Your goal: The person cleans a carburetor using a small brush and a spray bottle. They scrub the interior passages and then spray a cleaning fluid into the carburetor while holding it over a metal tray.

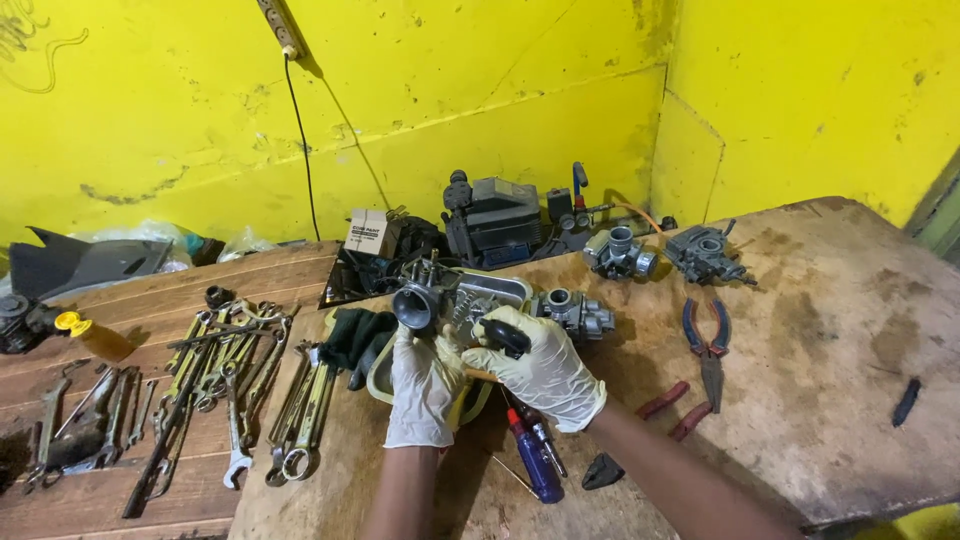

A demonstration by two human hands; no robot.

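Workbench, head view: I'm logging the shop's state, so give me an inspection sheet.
Surface: worn, stained wooden bench.
Job's things: carburetor held over a metal tray.
Clutter: wrenches, pliers, three more carburetors, blue screwdriver, dark rag.
Grippers: gloved left hand grips the carburetor; gloved right hand grips a black tool handle.
Cables: black cord down the wall.
Surroundings: yellow walls.
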